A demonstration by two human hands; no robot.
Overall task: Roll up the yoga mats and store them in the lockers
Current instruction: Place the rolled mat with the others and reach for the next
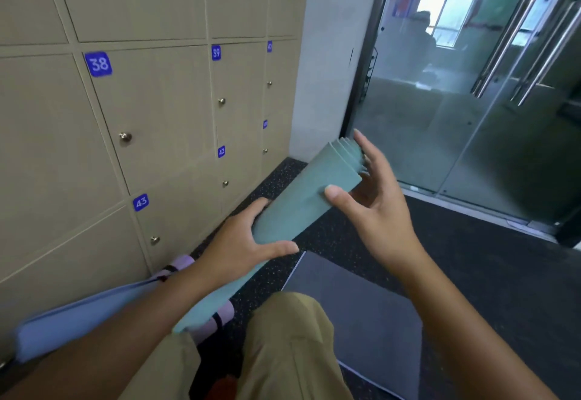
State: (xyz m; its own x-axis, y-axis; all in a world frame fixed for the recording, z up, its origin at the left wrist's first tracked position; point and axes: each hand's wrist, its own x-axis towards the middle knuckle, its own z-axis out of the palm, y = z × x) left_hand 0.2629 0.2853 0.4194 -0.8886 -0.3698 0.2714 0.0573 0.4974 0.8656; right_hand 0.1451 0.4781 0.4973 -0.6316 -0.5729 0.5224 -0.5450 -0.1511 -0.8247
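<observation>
Speckled black rubber flooring [490, 273] runs under us, and nearest our knees a grey mat [361, 314] lies flat and unrolled, still to be dealt with. Beside our left leg a blue mat [85, 314] and a lilac roll with a dark strap [217, 321] rest on the floor against the base of the lockers.

Above them we hold the green mat [283, 214] rolled, slanting up and away from us. Our left hand [242, 242] wraps around its middle, thumb across the top. Our right hand [374, 189] is at the far end, thumb pressing the outer layer and fingers spread loosely behind the end face, more steadying than clamping.

That far end worries us: the layers are stepped out like a telescope instead of sitting flush. With so light a hold there, we judge the roll could spring loose or slide further out, and a coned roll may jam at a locker opening.

Farther on, the lockers [163, 107] all show closed doors, number 43 [140, 202] nearest, so we would need a free hand for a knob, which leaves one hand to keep the roll tight. Beyond stands a glass door [471, 116].
</observation>
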